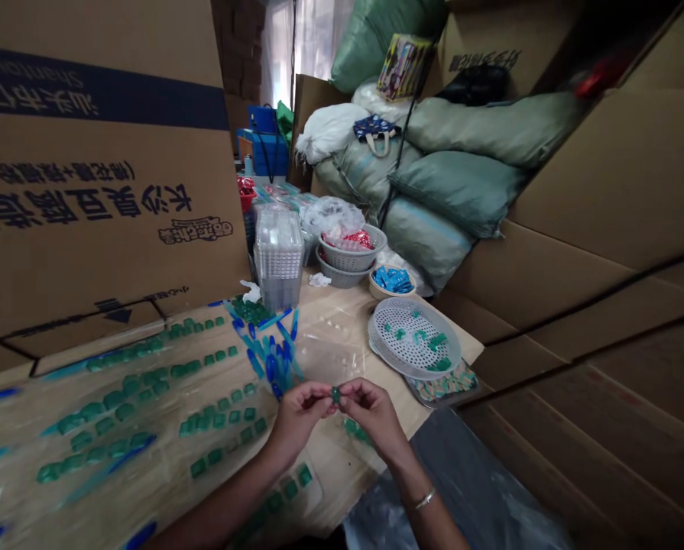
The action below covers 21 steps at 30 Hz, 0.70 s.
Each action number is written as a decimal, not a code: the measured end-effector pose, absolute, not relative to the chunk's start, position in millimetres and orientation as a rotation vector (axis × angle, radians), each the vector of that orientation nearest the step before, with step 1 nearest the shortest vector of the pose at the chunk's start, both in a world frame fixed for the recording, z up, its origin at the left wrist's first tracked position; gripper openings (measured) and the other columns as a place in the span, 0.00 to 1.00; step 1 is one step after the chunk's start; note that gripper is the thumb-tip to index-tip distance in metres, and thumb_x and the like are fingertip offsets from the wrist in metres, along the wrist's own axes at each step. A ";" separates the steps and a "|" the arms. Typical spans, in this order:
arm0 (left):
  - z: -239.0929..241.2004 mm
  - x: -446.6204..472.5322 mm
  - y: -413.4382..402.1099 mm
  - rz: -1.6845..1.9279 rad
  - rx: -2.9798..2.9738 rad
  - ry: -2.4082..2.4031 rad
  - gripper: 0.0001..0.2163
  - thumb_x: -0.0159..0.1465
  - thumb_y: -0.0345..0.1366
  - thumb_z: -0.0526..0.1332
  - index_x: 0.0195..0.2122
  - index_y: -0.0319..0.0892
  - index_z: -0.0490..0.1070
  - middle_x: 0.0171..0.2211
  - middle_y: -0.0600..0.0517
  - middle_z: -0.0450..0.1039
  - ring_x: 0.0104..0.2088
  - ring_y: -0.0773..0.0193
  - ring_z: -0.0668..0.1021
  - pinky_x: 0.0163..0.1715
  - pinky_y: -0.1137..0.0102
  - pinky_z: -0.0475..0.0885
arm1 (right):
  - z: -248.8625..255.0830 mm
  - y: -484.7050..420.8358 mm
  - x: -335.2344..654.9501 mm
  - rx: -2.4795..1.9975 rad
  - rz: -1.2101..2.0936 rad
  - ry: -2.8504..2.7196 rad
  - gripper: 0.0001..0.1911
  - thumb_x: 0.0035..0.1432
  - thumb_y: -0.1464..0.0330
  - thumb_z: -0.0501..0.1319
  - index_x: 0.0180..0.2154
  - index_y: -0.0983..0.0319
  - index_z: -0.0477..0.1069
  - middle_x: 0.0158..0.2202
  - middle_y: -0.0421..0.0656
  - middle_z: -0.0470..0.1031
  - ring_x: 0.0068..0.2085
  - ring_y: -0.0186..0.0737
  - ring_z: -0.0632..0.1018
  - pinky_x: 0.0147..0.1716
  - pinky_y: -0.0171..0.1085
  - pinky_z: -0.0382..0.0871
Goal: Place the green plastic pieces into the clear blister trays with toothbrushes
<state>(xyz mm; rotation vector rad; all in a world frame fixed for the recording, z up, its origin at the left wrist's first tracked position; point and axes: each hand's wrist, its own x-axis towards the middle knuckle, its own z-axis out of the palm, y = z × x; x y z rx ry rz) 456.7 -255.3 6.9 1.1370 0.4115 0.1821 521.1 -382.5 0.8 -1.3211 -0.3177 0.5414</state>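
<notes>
A small green translucent piece [335, 394] is pinched between the fingertips of both my hands, above the front of the wooden table. My left hand [300, 412] comes in from the left, thumb and forefinger closed on the piece. From the right, my right hand [373, 412] grips its other side; a bracelet circles that wrist. Partly behind the right hand lie more green pieces [355, 431] on the table. Rows of green square pieces [218, 420] lie to the left. Blue pen-like sticks [273, 355] are heaped just beyond my hands.
Right of my hands, a white perforated basket [402, 344] holds a few green pieces, above a tray [442, 386]. Clear plastic containers [280, 256] stand stacked behind, near grey baskets [350, 260] and a bowl of blue packets [392, 281]. A large carton [101, 252] borders the left; sacks [456, 191] fill the back.
</notes>
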 end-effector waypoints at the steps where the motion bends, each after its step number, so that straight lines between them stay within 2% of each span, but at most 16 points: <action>1: 8.3 455.1 -255.1 0.171 1.137 0.401 0.10 0.44 0.36 0.69 0.28 0.40 0.75 0.23 0.54 0.76 0.24 0.68 0.75 0.27 0.73 0.70 | 0.1 -382.7 520.1 -1.324 0.547 -0.296 0.13 0.40 0.62 0.71 0.27 0.61 0.73 0.23 0.38 0.74 0.24 0.32 0.73 0.27 0.32 0.67; 10: 1.8 451.4 -251.4 0.138 1.216 0.383 0.08 0.44 0.35 0.68 0.25 0.39 0.74 0.23 0.54 0.75 0.24 0.67 0.75 0.28 0.72 0.70 | 0.3 -382.5 511.8 -1.479 0.518 -0.367 0.14 0.42 0.59 0.69 0.27 0.62 0.74 0.24 0.41 0.76 0.26 0.37 0.75 0.28 0.35 0.69; 14: -2.9 449.5 -251.2 0.134 1.327 0.332 0.07 0.47 0.36 0.65 0.27 0.39 0.75 0.23 0.53 0.75 0.25 0.65 0.75 0.29 0.71 0.70 | 4.2 -380.8 509.6 -1.588 0.482 -0.429 0.10 0.45 0.62 0.66 0.25 0.62 0.71 0.22 0.39 0.74 0.25 0.35 0.73 0.25 0.33 0.66; 18: -7.5 449.1 -249.3 0.168 1.426 0.342 0.03 0.47 0.32 0.63 0.23 0.39 0.74 0.20 0.54 0.74 0.23 0.67 0.73 0.26 0.73 0.68 | 1.6 -377.3 505.8 -1.711 0.420 -0.469 0.03 0.45 0.69 0.62 0.24 0.61 0.69 0.20 0.36 0.70 0.22 0.32 0.69 0.21 0.30 0.61; 21: -9.3 448.2 -247.2 0.143 1.476 0.345 0.03 0.46 0.30 0.61 0.22 0.39 0.73 0.19 0.55 0.73 0.21 0.68 0.72 0.25 0.74 0.67 | -3.9 -376.9 502.6 -1.721 0.442 -0.478 0.02 0.46 0.69 0.59 0.25 0.62 0.69 0.21 0.37 0.71 0.23 0.32 0.70 0.23 0.31 0.62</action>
